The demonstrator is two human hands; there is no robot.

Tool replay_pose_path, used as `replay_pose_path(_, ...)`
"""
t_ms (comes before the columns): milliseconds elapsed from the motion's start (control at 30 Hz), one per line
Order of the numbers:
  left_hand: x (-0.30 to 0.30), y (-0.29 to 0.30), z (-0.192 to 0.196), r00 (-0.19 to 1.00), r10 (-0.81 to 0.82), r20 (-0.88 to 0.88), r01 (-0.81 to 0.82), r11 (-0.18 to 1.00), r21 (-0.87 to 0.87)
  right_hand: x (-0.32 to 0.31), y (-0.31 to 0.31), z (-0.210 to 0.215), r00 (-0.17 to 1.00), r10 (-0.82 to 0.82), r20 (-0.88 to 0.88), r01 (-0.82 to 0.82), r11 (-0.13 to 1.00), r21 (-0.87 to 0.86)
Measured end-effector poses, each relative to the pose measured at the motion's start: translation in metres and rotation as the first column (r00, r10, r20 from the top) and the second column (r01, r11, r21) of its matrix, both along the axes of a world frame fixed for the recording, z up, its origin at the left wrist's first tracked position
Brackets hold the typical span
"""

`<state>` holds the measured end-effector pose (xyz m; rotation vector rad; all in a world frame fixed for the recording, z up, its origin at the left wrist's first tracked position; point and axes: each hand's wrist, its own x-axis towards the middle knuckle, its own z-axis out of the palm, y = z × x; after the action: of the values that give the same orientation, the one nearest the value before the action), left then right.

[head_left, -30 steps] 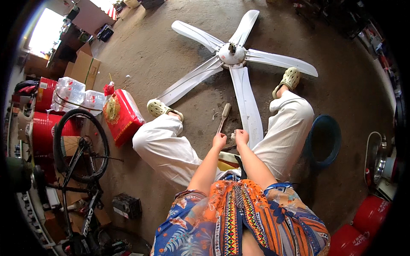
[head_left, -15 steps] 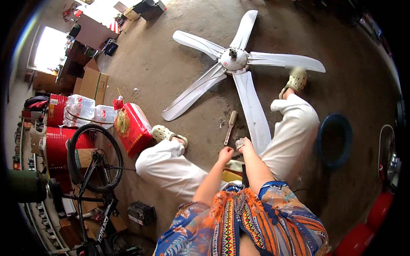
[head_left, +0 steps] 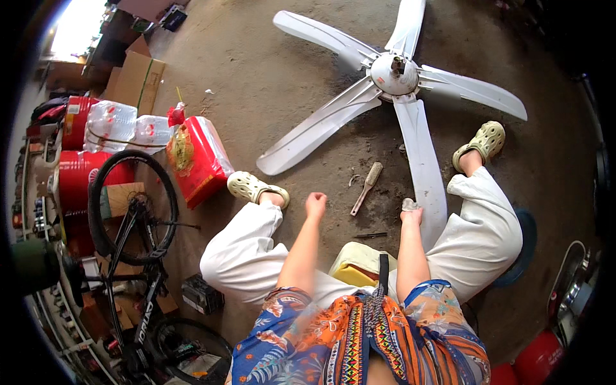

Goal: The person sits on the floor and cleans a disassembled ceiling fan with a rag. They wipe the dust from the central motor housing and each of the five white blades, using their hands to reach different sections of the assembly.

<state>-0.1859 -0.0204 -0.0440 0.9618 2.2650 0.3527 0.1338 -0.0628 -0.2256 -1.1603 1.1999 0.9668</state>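
Observation:
A white ceiling fan (head_left: 393,76) with several long blades lies on the floor ahead of me. My right hand (head_left: 412,217) is closed on a crumpled greyish rag (head_left: 409,204), just beside the near fan blade (head_left: 430,186); whether it touches the blade I cannot tell. Off to the left, apart from the fan, my left hand (head_left: 315,206) hangs in the air with curled fingers and shows nothing in it. On the floor between the hands lies a brush (head_left: 367,187) with a wooden handle. A thin dark strip (head_left: 372,235) lies nearer me.
A cream-and-yellow object (head_left: 356,263) sits between my knees. A red bag (head_left: 200,160), water bottle packs (head_left: 112,127), red drums (head_left: 96,176) and a bicycle (head_left: 131,212) stand at the left. A blue tub (head_left: 523,247) is partly hidden behind my right leg.
My hands have moved apart: the left one up and leftward, the right one rightward with the rag. The view has shifted, so the fan appears farther right and larger.

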Motion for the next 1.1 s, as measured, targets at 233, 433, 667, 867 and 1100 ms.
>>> replay_pose_path(233, 0.001, 0.13, 0.018, 0.842, -0.42, -0.339, 0.396, 0.908, -0.14, 0.034, 0.025, 0.039, 0.984, -0.163, 0.076, 0.15, 0.977, 0.155)
replay_pose_path(433, 0.034, 0.195, 0.002, 0.758, -0.573, -0.31, 0.486, 0.814, -0.317, 0.073, 0.065, 0.029, 0.987, -0.082, 0.137, 0.046, 0.967, 0.249)
replay_pose_path(667, 0.049, 0.212, -0.034, 0.691, -0.614, -0.383, 0.499, 0.787, -0.363, 0.089, 0.078, 0.004, 0.991, -0.042, 0.124, 0.017, 0.98, 0.196)
replay_pose_path(867, 0.054, 0.185, -0.028, 0.567, -0.632, -0.529, 0.507, 0.773, -0.38, 0.101, 0.081, 0.007, 0.992, 0.095, 0.08, -0.113, 0.96, 0.255)
replay_pose_path(1100, 0.066, 0.193, -0.027, 0.53, -0.674, -0.515, 0.517, 0.738, -0.433, 0.107, 0.054, -0.004, 0.952, 0.179, 0.248, -0.252, 0.919, 0.304)
